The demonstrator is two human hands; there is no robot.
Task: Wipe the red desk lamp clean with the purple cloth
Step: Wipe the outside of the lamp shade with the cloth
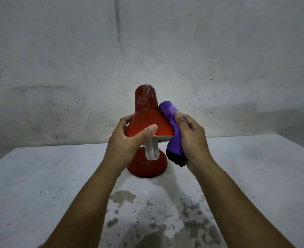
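The red desk lamp stands upright on its round base near the far edge of the grey tabletop, shade opening facing down and toward the camera, white bulb showing. No writing is legible. The left hand grips the shade rim. The right hand clasps the purple cloth against the shade's right side.

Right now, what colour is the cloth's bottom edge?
Black, below the purple cloth; clearest in the head view.

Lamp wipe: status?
Left hand grips red lamp shade at rim. Right hand shut on purple cloth, pressed to shade's right side. Lamp upright on table. Nothing in the way.
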